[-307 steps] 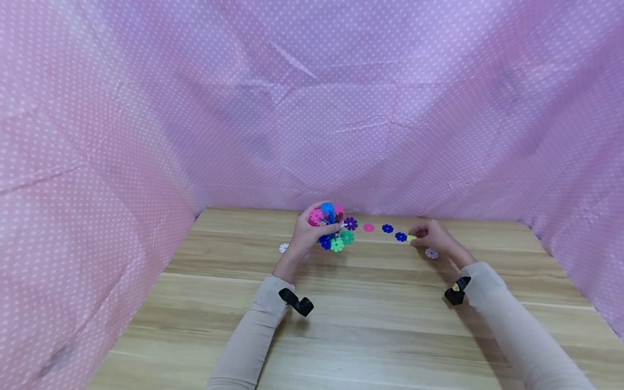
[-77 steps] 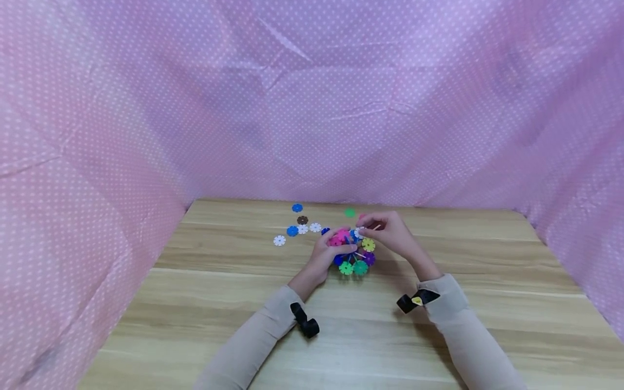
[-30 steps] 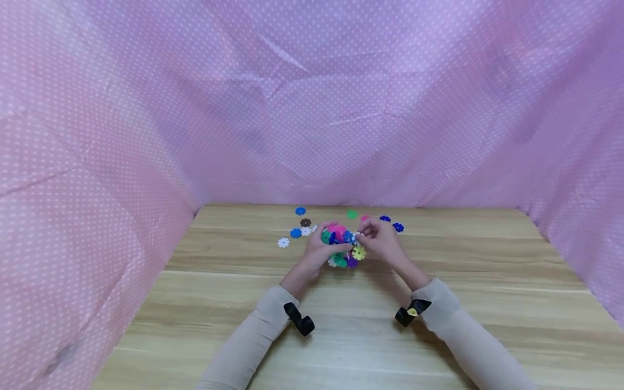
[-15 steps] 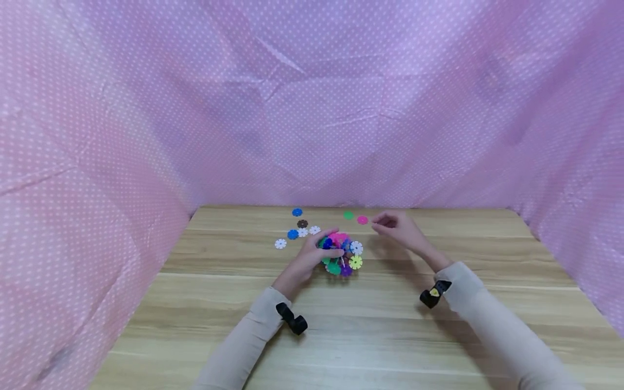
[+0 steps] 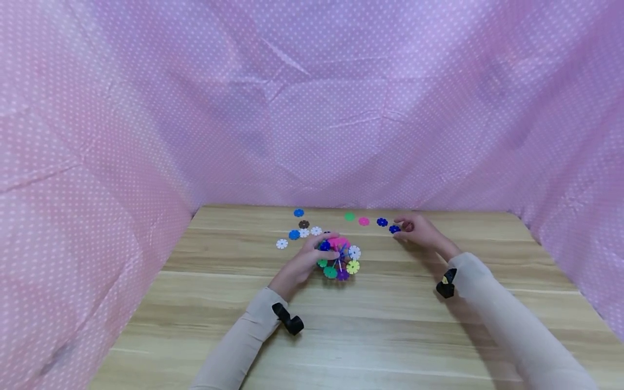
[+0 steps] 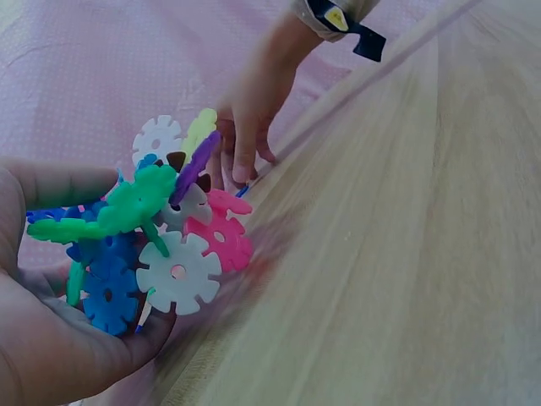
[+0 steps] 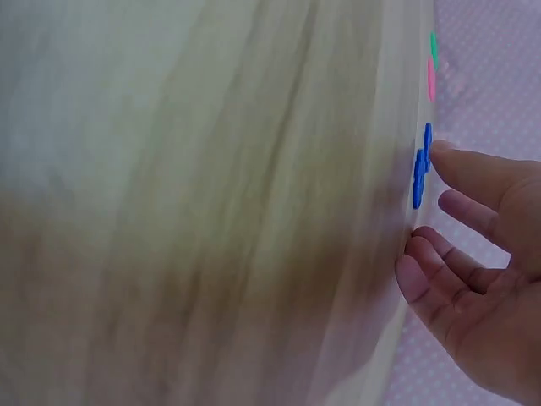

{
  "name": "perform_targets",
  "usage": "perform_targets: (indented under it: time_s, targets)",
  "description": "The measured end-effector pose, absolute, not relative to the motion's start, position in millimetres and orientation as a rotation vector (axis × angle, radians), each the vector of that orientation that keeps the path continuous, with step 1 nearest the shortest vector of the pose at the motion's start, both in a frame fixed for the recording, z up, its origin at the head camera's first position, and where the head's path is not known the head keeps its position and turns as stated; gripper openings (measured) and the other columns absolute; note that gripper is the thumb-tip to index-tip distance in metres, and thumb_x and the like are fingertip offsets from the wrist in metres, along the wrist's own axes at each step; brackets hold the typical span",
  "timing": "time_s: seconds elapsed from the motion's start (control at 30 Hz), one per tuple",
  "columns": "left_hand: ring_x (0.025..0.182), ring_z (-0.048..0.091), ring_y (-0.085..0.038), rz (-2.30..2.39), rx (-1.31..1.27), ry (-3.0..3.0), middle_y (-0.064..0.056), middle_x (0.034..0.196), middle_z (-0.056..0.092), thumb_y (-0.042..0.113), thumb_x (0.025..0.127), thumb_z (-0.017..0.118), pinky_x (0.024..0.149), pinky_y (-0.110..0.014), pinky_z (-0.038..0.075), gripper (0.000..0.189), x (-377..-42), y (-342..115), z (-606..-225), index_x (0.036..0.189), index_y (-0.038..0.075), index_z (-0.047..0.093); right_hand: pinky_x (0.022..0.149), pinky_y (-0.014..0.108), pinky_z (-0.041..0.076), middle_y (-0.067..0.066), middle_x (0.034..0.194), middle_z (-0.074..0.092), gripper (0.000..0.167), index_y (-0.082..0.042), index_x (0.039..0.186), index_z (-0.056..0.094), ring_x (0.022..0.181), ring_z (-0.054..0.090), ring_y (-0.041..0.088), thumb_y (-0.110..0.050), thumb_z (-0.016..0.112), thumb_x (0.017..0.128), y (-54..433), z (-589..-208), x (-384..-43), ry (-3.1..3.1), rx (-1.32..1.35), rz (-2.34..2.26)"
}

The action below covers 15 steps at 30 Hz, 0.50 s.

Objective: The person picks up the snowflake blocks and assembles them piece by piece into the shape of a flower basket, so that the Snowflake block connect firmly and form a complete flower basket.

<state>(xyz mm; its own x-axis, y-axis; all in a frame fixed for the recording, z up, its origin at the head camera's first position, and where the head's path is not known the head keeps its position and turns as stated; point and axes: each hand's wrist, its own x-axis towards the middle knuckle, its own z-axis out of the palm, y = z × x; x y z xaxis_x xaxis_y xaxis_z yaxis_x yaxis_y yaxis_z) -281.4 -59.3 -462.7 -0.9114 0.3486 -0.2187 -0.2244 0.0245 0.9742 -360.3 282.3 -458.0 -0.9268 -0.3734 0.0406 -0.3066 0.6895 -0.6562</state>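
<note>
My left hand [image 5: 306, 259] grips a ball-like cluster of interlocking disc pieces [image 5: 341, 244], notched flower-shaped discs in pink, blue, green, purple, yellow and white. In the left wrist view, the thumb and fingers wrap the side of the disc cluster [image 6: 139, 199], held close over the table. At the right, my right hand [image 5: 420, 230] reaches down to a loose dark blue disc [image 5: 394, 229], its fingertips right at the edge. The right wrist view has the thumb and fingers spread apart beside two dark blue discs [image 7: 418, 179], with nothing pinched between them.
Along the table's [image 5: 380, 336] back lie a dark blue disc [image 5: 382, 222], a pink disc [image 5: 363, 221] and a green disc [image 5: 349, 216]. Left of the cluster are a brown disc [image 5: 304, 224], blue discs [image 5: 294, 234] and several white discs [image 5: 281, 244]. Polka-dot cloth [image 5: 312, 135] hangs behind.
Yellow and white discs have joined the cluster. Over the last second my right hand has left the cluster and moved right to the loose dark blue discs; the left keeps its grip, slightly lower.
</note>
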Motion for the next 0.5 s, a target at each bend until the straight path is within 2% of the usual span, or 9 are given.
perform_targets:
  time_s: [0.2, 0.33, 0.5]
  targets:
    - [0.148, 0.032, -0.036, 1.95, 0.102, 1.921, -0.01, 0.159, 0.037, 0.008, 0.085, 0.078, 0.124, -0.061, 0.021, 0.065, -280.8, -56.3, -463.3, 0.145, 0.011, 0.055, 0.076, 0.029, 0.048, 0.024, 0.106, 0.065, 0.043, 0.01, 0.129, 0.063, 0.088, 0.057, 0.024, -0.011, 0.074, 0.092, 285.5, -465.1, -362.5, 2.82, -0.638, -1.012]
    - [0.151, 0.027, -0.035, 1.939, 0.091, 1.933, -0.007, 0.16, 0.037, 0.009, 0.084, 0.08, 0.124, -0.062, 0.018, 0.065, -281.2, -55.5, -463.1, 0.144, 0.012, 0.056, 0.075, 0.03, 0.043, 0.021, 0.1, 0.06, 0.039, 0.01, 0.125, 0.065, 0.085, 0.052, 0.022, -0.01, 0.073, 0.093, 284.8, -466.6, -363.1, 2.842, -0.689, -0.983]
    - [0.149, 0.031, -0.035, 1.924, 0.07, 1.939, -0.008, 0.159, 0.04, 0.007, 0.083, 0.08, 0.124, -0.06, 0.02, 0.065, -282.5, -54.4, -460.8, 0.144, 0.014, 0.057, 0.076, 0.031, 0.043, 0.022, 0.101, 0.058, 0.031, 0.01, 0.119, 0.068, 0.086, 0.053, 0.027, -0.006, 0.072, 0.093, 283.9, -467.3, -365.0, 2.848, -0.696, -1.009]
